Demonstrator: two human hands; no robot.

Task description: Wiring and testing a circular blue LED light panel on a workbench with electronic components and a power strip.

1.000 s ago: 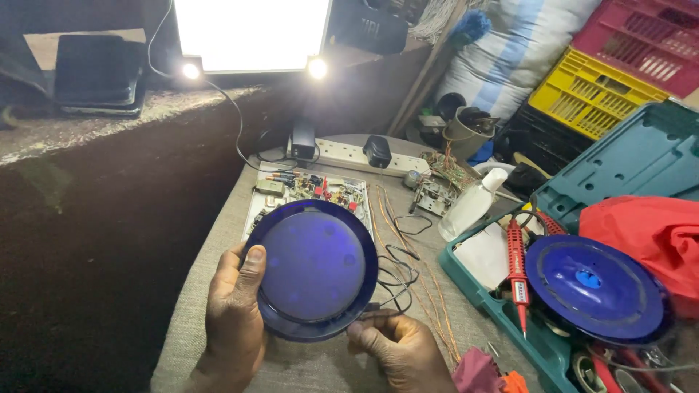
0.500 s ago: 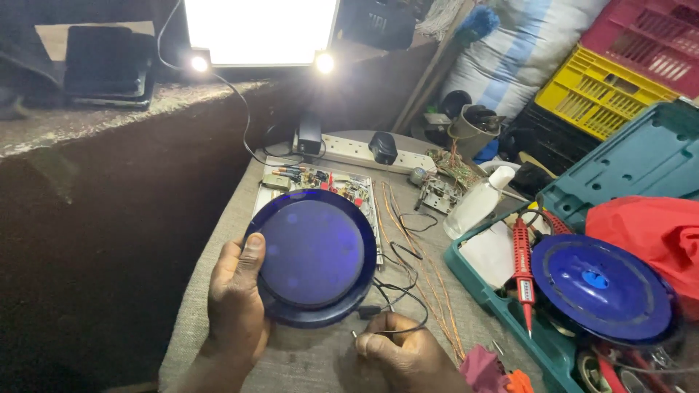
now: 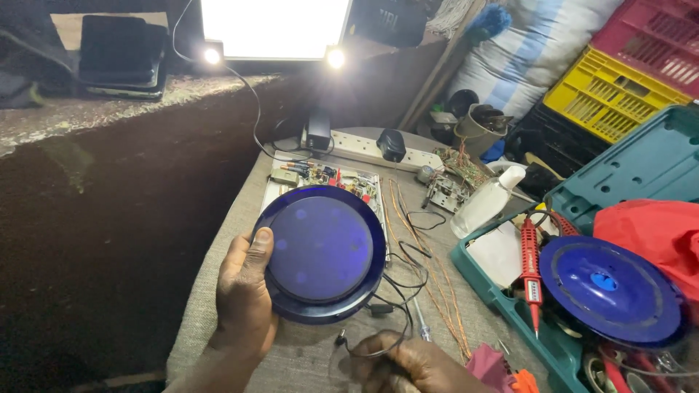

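**Holding a blue disc steady while its leads are gathered**

Resting just above the cloth-covered table (image 3: 306, 356), near its front edge, the round blue disc (image 3: 320, 251) is tilted face-up toward the camera; the left hand (image 3: 244, 291) clasps its left rim, thumb on top and fingers underneath, a firm closed grip; thin black wires (image 3: 397, 291) trail from the disc's lower right side down to the right hand (image 3: 415, 364), which is curled shut and seems to pinch the wire loop, though the frame's bottom edge cuts the hand off.

By my judgement the work stands at handling the leads, with the disc merely held in support; any further move calls for a still left hand and slack in the wires, since a tug could strain their joints.

Just behind the disc lies a circuit board (image 3: 328, 176); loose copper strands (image 3: 429, 262) run beside it; further right, an open teal case (image 3: 641, 164) holds a second blue disc (image 3: 608, 287) and a red test probe (image 3: 530, 273).
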